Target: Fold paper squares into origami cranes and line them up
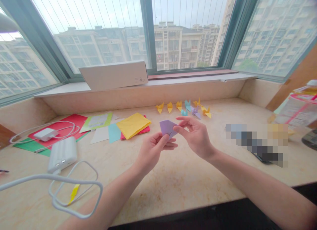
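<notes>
A folded piece of purple paper [167, 127] is held up over the counter between my two hands. My left hand [158, 144] pinches its lower edge, thumb in front and fingers behind. On the paper's right side, my right hand [194, 134] grips a corner between thumb and fingers. Beyond my hands stand several folded paper cranes: yellow ones such as the yellow crane [159, 107], a blue crane [187, 105] and a purple crane [195, 112].
Left of my hands lie yellow paper [132, 125], light blue paper [114, 133] and red paper [71, 124]. A white power bank [63, 154], a white charger [46, 134] and looping cables are farther left. A white box [115, 75] leans by the window. A blurred dark object [260, 147] lies right.
</notes>
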The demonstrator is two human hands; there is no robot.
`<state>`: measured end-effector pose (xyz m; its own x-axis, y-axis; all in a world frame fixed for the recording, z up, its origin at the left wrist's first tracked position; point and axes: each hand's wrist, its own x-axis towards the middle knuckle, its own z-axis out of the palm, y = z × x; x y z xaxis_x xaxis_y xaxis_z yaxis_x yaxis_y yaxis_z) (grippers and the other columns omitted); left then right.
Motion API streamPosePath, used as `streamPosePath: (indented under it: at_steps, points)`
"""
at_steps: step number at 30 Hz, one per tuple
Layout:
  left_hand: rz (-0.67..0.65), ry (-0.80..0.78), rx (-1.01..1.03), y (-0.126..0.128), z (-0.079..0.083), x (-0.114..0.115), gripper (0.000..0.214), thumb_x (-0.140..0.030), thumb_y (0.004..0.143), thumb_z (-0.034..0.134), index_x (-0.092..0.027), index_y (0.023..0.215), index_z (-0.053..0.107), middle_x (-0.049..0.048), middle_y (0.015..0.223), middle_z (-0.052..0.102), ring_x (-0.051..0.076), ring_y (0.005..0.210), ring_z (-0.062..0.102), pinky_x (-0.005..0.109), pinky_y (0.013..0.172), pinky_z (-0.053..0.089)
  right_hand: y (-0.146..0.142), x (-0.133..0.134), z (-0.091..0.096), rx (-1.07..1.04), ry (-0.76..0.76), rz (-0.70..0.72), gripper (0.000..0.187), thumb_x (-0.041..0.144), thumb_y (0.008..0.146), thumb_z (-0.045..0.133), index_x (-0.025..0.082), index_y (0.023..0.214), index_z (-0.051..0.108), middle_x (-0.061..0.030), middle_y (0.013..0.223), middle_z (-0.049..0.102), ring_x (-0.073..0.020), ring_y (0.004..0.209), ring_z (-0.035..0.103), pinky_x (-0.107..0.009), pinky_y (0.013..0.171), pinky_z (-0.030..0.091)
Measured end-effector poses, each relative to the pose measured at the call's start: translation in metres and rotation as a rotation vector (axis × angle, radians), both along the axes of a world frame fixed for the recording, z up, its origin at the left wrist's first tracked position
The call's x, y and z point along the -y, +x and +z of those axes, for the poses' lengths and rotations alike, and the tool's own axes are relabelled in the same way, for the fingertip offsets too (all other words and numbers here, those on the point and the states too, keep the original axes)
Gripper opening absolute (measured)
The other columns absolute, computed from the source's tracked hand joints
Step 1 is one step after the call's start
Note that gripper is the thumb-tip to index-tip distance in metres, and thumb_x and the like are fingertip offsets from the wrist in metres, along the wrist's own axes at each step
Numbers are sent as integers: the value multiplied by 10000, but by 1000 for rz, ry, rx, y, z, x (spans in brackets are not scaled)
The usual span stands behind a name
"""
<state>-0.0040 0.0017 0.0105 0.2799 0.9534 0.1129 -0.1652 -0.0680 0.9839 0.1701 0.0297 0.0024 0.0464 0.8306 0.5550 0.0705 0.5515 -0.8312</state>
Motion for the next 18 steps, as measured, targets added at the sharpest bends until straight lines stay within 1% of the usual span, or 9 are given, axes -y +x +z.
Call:
streamPosePath:
  at_steps: [2,4,8,10,13,15,18]
  points:
    - [10,-5,-2,0,1,0,326,-422,880,702,-114,988,690,123,925,789,223,778,772,325,744,624,1,0,3,0,-46,-2,283,337,797,791,234,1055,737,-10,796,707,-166,746,652,-343,745,527]
    - [1,-26,-9,0,2,1,344,-441,877,699,-114,983,703,123,913,788,220,766,769,328,743,622,1,0,5,-14,-79,6,264,339,788,795,221,1020,756,-21,805,721,-169,742,657,-341,726,535]
    - [-26,-66,-22,0,2,2,374,-483,884,673,-111,881,712,126,830,783,222,718,762,345,718,622,3,-2,9,-84,-137,44,265,358,760,813,205,972,770,-37,830,752,-183,759,687,-349,733,562]
    - [-16,-46,-23,1,0,2,368,-484,883,673,-118,858,703,125,817,781,228,712,762,355,710,623,3,-3,10,-117,-165,68,282,375,749,821,198,963,771,-48,857,768,-196,787,706,-365,758,579]
    - [5,-4,-29,1,-3,0,355,-478,888,668,-124,893,694,125,846,784,235,729,765,362,709,626,3,-4,11,-129,-198,119,312,407,763,807,188,981,765,-64,909,780,-204,815,721,-377,780,593]
    - [9,14,-39,0,-5,0,349,-472,893,665,-124,922,690,123,859,785,235,736,767,361,710,627,3,-5,11,-99,-200,150,308,428,795,777,180,976,760,-64,897,779,-191,783,719,-358,753,592]
    - [8,34,-59,1,-6,0,351,-472,895,660,-124,936,684,119,866,784,234,737,767,365,712,632,4,-5,11,-21,-194,144,286,453,836,732,170,877,746,-52,804,762,-163,678,691,-313,655,564]
